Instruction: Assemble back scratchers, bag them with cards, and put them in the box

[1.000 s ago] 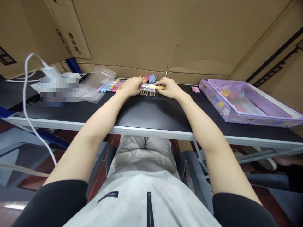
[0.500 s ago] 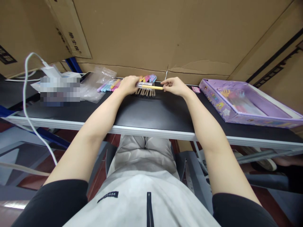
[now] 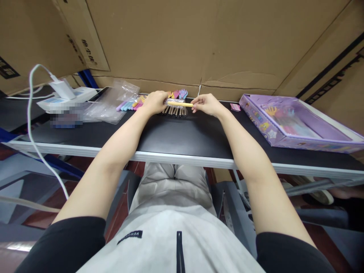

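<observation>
My left hand (image 3: 156, 101) is closed around the left part of a slim yellow stick (image 3: 179, 104), and clear plastic film shows beside its fingers. The fingertips of my right hand (image 3: 207, 103) pinch the stick's right end, so it lies level between both hands. Just behind it are small claw-shaped heads (image 3: 176, 93) in yellow, pink and purple. A row of thin metal rods with dark ends (image 3: 174, 111) lies below the stick, partly covered by it. Pastel handles (image 3: 127, 105) lie left of my left hand, which hides part of the pile.
Clear plastic bags (image 3: 109, 108) and a white power strip with a plugged-in charger (image 3: 65, 90) are on the left. A purple box (image 3: 270, 129) holding wrapped colourful items stands right, near a small pink card (image 3: 235, 107). Cardboard walls (image 3: 182, 45) rise behind the black table (image 3: 184, 138).
My right hand has shifted slightly left along with the yellow stick's end. Its fingers now press more closely on the stick. My left hand stays almost in place.
</observation>
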Available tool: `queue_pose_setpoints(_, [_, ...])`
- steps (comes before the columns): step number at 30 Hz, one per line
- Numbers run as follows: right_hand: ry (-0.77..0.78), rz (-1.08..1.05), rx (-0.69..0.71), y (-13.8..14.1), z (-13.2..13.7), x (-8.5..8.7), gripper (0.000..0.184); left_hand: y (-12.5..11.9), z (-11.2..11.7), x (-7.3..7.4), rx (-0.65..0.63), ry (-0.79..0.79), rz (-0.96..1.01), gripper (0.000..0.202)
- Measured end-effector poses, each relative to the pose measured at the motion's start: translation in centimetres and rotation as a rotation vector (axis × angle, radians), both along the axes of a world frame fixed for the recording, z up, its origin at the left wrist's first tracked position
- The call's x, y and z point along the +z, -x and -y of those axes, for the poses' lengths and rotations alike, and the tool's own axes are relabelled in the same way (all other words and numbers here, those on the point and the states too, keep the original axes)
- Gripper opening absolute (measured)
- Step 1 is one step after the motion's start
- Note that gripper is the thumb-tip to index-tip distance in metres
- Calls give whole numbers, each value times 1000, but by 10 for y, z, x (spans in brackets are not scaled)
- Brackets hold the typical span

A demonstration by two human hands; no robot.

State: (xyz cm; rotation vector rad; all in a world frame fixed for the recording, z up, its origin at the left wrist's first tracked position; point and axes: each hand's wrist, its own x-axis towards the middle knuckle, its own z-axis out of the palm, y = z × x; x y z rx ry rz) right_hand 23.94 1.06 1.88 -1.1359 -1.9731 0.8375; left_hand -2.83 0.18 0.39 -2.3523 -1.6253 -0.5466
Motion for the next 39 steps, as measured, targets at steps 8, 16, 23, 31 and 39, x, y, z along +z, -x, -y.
queue_pose_setpoints(8, [11, -87, 76, 11, 5, -5, 26, -7, -3, -3, -49, -42, 4, 23])
queue_pose_setpoints(16, [-70, -60, 60, 12, -4, -11, 26, -10, -2, -3, -98, -65, 18, 20])
queue_pose_setpoints(23, [-121, 38, 26, 10, -6, -12, 25, -10, -3, -5, -128, -76, 55, 17])
queue_pose_setpoints(31, [-145, 94, 15, 10, -4, -11, 29, -11, -2, -6, -162, -92, 55, 19])
queue_pose_setpoints(39, [-123, 70, 22, 9, -8, -14, 40, -15, 1, -5, -154, -96, 10, 22])
